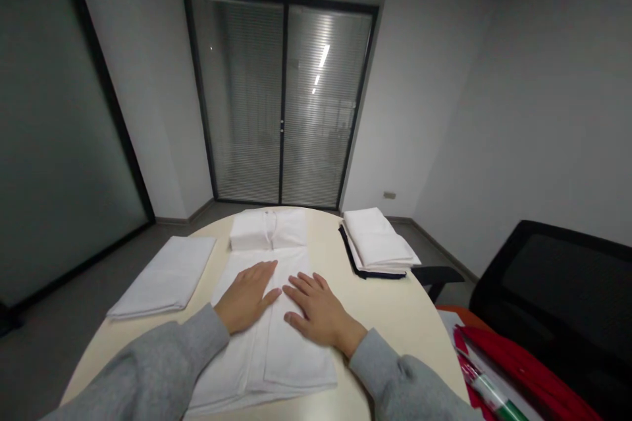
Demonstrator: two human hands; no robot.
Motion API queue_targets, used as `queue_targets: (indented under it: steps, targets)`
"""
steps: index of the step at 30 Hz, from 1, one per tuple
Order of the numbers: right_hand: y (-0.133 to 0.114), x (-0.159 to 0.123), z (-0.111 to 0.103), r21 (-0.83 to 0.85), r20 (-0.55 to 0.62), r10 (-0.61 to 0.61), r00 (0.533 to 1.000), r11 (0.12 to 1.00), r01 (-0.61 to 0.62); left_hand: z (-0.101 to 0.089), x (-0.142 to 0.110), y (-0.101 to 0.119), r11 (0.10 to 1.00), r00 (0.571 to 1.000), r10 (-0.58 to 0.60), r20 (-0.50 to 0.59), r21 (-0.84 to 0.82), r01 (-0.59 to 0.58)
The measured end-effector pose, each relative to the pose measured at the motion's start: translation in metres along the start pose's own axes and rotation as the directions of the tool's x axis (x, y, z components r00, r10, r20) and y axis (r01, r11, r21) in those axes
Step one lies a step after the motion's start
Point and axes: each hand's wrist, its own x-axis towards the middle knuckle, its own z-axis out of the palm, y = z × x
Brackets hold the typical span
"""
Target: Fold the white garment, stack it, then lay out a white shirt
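White cloth lies on a cream table facing glass doors.

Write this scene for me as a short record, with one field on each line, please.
Left hand: open, palm down on the central white cloth
Right hand: open, palm down on the same cloth
Central cloth state: laid lengthwise, far end folded
Left side: folded white cloth, lying flat
Right side: pile of folded white cloths, dark layer underneath
Surface: pale rounded table
Far right: black chair
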Motion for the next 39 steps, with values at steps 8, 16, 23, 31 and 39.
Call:
queue_targets:
  steps: [8, 16, 23, 31, 39]
  targets:
    - [-0.033, -0.003, -0.029, -0.038, -0.039, 0.094, 0.995, 0.995, -0.095, 0.009, -0.035, 0.02, 0.999, 0.99, 0.046, 0.133, -0.001, -0.046]
    - [-0.02, -0.004, -0.023, 0.133, -0.141, 0.17, 0.975, 0.979, -0.151, -0.032, -0.068, 0.057, 0.976, 0.934, 0.168, 0.317, -0.185, -0.113]
    - [-0.01, 0.035, -0.006, -0.04, -0.079, 0.12, 0.99, 0.992, -0.124, -0.053, -0.048, 0.056, 0.732, 0.943, 0.218, 0.252, -0.681, 0.013]
    - [-0.038, 0.034, 0.011, -0.062, -0.095, 0.076, 0.993, 0.995, -0.082, -0.037, -0.015, 0.017, 0.927, 0.98, -0.051, -0.19, -0.373, -0.024]
    - [-0.051, 0.031, 0.011, -0.028, -0.079, 0.057, 0.995, 0.998, -0.06, -0.012, -0.002, 0.0, 0.985, 0.998, 0.055, -0.036, -0.16, -0.06]
